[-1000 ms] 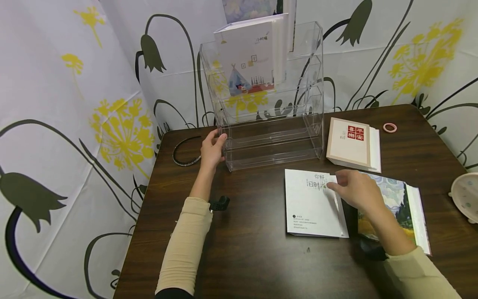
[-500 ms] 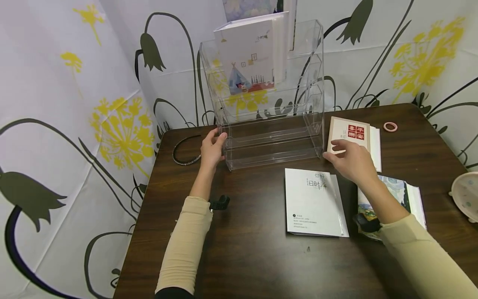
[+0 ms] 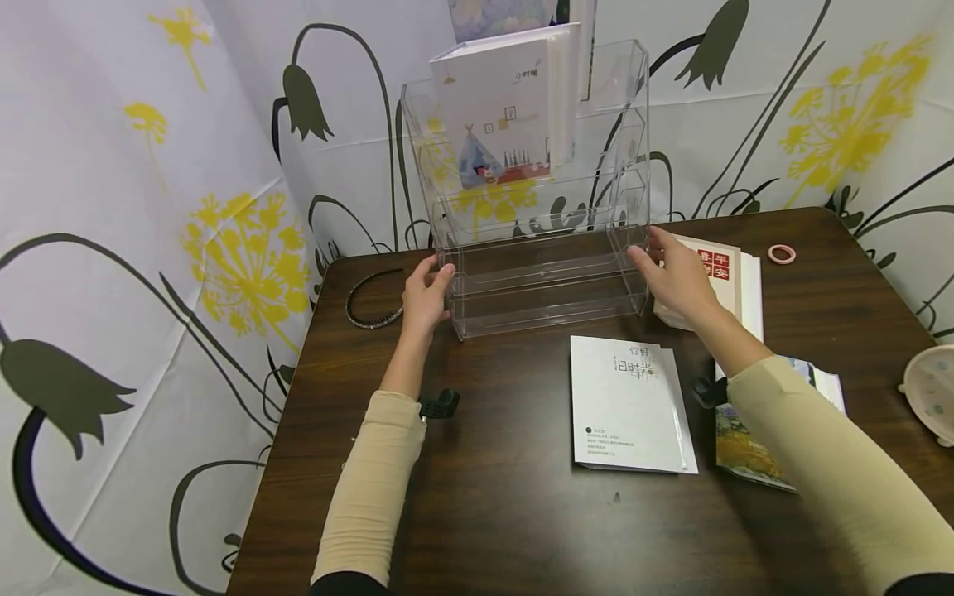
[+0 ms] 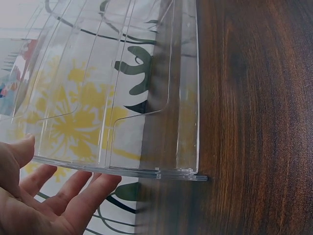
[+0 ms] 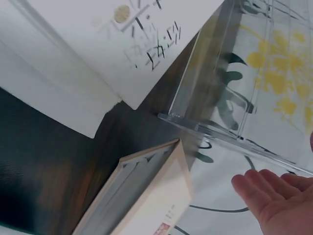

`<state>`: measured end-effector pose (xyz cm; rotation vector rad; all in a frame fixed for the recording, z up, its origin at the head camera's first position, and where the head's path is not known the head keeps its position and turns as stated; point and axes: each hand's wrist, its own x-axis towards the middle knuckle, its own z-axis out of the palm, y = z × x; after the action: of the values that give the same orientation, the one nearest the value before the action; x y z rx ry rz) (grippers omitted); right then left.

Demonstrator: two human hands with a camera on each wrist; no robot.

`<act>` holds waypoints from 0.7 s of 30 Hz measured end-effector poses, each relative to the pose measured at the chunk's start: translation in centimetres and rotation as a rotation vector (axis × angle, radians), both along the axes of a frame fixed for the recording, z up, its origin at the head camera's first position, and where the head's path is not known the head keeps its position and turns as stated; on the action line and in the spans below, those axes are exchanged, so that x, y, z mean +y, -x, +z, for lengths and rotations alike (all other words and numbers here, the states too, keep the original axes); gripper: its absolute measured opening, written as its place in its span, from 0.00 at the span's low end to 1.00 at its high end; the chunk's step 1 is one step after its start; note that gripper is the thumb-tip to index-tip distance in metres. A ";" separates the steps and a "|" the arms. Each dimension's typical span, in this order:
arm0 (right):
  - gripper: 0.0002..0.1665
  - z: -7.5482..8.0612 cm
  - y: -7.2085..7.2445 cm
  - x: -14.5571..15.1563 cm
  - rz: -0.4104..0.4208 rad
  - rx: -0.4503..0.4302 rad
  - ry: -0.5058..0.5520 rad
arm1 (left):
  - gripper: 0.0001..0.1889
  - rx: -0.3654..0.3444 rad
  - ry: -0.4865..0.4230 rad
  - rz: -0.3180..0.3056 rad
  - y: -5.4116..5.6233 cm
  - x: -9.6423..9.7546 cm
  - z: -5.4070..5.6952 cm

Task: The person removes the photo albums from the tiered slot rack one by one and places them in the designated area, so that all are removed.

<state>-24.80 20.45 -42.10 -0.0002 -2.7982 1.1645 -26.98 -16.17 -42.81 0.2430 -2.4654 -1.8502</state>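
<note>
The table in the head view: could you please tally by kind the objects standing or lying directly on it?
Books: 3 (white book, beige book, painted-cover book)
Clear rack: 1
Hair band: 1
Pink ring: 1
Dish, cut off by the frame: 1
Total: 7

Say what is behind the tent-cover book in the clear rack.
A painted book shows above it, its pale edge at right. The tent-cover book hides much of its lower front; the frame cuts off its top.
</note>
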 end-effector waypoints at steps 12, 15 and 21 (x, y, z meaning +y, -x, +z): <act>0.43 0.4 2.1 0.1 0.057 -0.105 0.072 | 0.27 0.007 0.009 -0.003 0.1 0.3 -0.1; 0.41 0.4 2.3 0.2 0.067 -0.141 0.093 | 0.27 0.009 0.015 -0.003 0.0 0.2 -0.1; 0.44 0.6 2.5 0.0 0.089 -0.219 0.166 | 0.26 0.016 0.001 0.006 0.0 0.1 -0.2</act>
<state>-27.29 20.45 -41.52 -0.0188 -2.9022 1.5011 -26.93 -16.12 -42.99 0.2349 -2.4524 -1.8412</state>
